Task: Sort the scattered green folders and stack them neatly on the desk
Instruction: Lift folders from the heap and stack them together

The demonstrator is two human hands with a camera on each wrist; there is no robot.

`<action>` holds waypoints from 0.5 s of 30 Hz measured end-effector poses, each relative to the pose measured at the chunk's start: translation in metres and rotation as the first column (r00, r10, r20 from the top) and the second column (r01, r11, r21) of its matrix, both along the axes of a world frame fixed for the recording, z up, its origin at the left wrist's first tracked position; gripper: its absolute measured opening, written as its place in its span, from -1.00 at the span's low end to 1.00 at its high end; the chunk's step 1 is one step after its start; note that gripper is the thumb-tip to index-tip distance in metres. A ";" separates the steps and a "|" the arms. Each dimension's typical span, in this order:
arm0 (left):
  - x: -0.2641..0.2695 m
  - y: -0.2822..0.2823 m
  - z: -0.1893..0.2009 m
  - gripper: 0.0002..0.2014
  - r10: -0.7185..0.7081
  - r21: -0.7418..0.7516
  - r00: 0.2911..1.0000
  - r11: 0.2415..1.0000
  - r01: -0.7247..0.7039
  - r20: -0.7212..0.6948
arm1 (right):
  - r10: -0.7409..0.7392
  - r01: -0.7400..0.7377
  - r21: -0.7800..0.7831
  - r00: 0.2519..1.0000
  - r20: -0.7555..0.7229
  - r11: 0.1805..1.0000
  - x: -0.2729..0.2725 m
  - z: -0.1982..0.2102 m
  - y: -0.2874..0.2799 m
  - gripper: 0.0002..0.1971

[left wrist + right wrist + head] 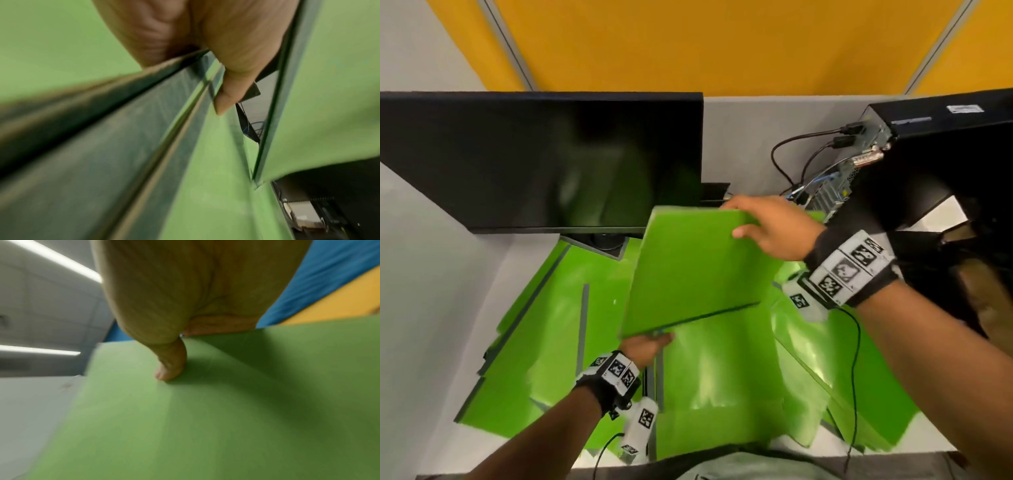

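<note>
Across the white desk (421,274) in front of me the scattered folders (722,377) lie overlapping, below the dark monitor (541,161) and left of the black computer case (941,164). Above them I hold one green folder (698,267) tilted in the air. My right hand (774,229) grips its far corner, thumb (170,368) pressed on its top face. My left hand (647,346) holds the near edge from below, its thumb (228,97) against the folder's edge.
</note>
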State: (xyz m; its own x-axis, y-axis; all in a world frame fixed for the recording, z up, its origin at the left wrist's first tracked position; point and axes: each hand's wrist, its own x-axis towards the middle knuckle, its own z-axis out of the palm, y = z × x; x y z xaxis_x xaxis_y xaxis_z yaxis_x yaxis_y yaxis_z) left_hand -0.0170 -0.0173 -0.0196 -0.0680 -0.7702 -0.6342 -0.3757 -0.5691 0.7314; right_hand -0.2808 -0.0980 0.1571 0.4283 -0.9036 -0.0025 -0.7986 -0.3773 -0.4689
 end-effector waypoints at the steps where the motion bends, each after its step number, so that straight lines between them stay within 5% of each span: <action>1: -0.001 -0.001 -0.002 -0.34 0.025 -0.002 0.999 1.000 -0.026 -0.035 | -0.093 0.092 0.010 0.992 0.088 0.996 -0.015 -0.008 0.004 -0.58; 4: 0.003 -0.004 -0.006 -0.37 0.018 0.003 1.000 1.000 -0.018 -0.005 | -0.277 0.254 0.110 0.880 0.385 0.961 -0.041 -0.039 0.019 -0.35; 7: 0.002 -0.001 -0.005 -0.61 0.121 0.043 0.987 0.992 -0.116 -0.111 | -0.389 0.322 0.220 0.789 0.474 0.921 -0.053 -0.081 0.032 -0.22; 10: -0.001 -0.001 -0.003 -0.79 0.304 0.147 0.926 0.950 -0.277 -0.222 | -0.583 0.457 0.373 0.713 0.389 0.808 -0.059 -0.131 0.048 -0.23; 12: -0.004 0.001 -0.004 -0.55 0.301 0.134 0.926 0.952 -0.276 -0.228 | -0.683 0.532 0.468 0.687 0.248 0.705 -0.057 -0.156 0.060 -0.24; 15: -0.007 0.003 -0.010 -0.64 0.230 -0.002 0.960 0.972 -0.234 -0.162 | -0.700 0.573 0.526 0.712 0.060 0.628 -0.043 -0.186 0.077 -0.26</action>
State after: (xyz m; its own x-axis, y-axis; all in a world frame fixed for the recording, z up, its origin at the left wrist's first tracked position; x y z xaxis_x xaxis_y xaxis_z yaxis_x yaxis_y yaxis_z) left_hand -0.0239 -0.0141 -0.0295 0.0151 -0.7899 -0.6131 -0.1125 -0.6106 0.7839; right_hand -0.3239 -0.0211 -0.0284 -0.2123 -0.8667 -0.4514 -0.5943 0.4812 -0.6444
